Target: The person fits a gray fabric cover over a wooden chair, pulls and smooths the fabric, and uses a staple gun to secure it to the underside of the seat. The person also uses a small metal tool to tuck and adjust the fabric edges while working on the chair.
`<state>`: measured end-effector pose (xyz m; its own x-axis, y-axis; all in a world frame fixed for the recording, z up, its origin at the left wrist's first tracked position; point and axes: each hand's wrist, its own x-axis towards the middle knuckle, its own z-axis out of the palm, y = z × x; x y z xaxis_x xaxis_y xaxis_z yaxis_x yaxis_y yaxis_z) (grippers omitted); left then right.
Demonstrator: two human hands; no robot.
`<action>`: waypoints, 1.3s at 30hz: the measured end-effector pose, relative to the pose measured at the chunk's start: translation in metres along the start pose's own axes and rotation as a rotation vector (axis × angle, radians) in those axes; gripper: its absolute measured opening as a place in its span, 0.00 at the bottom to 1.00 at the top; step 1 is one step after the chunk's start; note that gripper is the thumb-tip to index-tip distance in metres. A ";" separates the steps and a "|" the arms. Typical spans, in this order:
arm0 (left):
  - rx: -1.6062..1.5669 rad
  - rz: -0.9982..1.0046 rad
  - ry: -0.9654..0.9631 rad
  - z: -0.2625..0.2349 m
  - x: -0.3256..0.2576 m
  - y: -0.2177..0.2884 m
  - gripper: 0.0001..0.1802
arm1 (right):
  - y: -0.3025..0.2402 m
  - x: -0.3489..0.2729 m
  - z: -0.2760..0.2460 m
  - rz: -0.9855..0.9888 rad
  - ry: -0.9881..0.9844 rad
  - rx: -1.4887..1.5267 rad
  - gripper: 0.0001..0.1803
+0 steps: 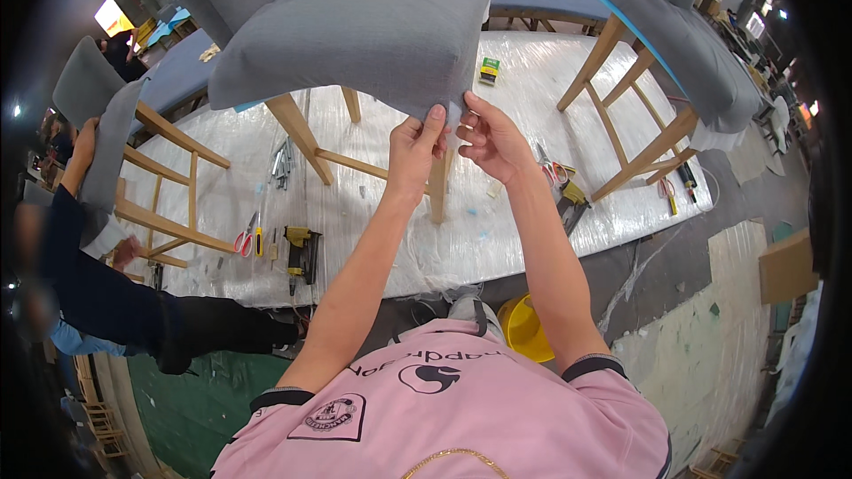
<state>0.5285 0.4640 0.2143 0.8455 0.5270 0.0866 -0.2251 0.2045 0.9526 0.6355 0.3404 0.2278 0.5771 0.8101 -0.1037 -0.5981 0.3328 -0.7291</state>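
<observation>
A grey upholstered chair (373, 27) with wooden legs stands on the plastic-covered table in front of me. At its near corner, the loose edge of the grey fabric cover (417, 93) hangs over the seat side. My left hand (417, 151) is closed, its thumb and fingers pinching that edge. Just to the right, my right hand (494, 137) has its fingers curled, with a fingertip against the fabric at the same corner. A strip of white lining (454, 113) shows between the two hands. Below them a wooden front leg (439, 186) is partly hidden by my left hand.
Staple guns (303, 255) (573, 204), red-handled scissors (246, 238) and a green-yellow box (489, 70) lie on the table (382, 248). Another grey chair (683, 44) stands right. At left a co-worker (115, 275) handles a third chair (102, 133). A yellow bucket (526, 328) sits below.
</observation>
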 end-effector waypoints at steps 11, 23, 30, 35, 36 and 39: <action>-0.052 -0.070 -0.024 -0.001 -0.005 -0.012 0.24 | 0.044 0.015 -0.024 -0.256 -0.123 -0.089 0.28; 0.036 0.492 0.435 0.023 0.019 -0.056 0.44 | 0.062 0.018 -0.003 -0.376 0.274 -0.241 0.12; 0.121 0.247 0.028 0.012 0.011 0.007 0.33 | 0.031 0.009 -0.057 -0.280 -0.006 -0.379 0.20; 0.180 0.374 -0.047 0.014 0.035 -0.001 0.25 | -0.022 -0.006 -0.024 -0.466 0.317 -1.149 0.27; 0.192 0.417 -0.001 0.015 0.037 -0.001 0.25 | -0.041 0.000 -0.025 -0.563 0.368 -1.261 0.31; 0.173 0.463 0.093 0.021 0.043 -0.011 0.24 | -0.081 0.010 0.014 -0.916 0.272 -1.729 0.36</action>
<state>0.5777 0.4667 0.2140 0.6273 0.6028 0.4930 -0.4765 -0.2037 0.8553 0.6825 0.3284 0.2955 0.5004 0.5601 0.6602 0.8654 -0.3445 -0.3638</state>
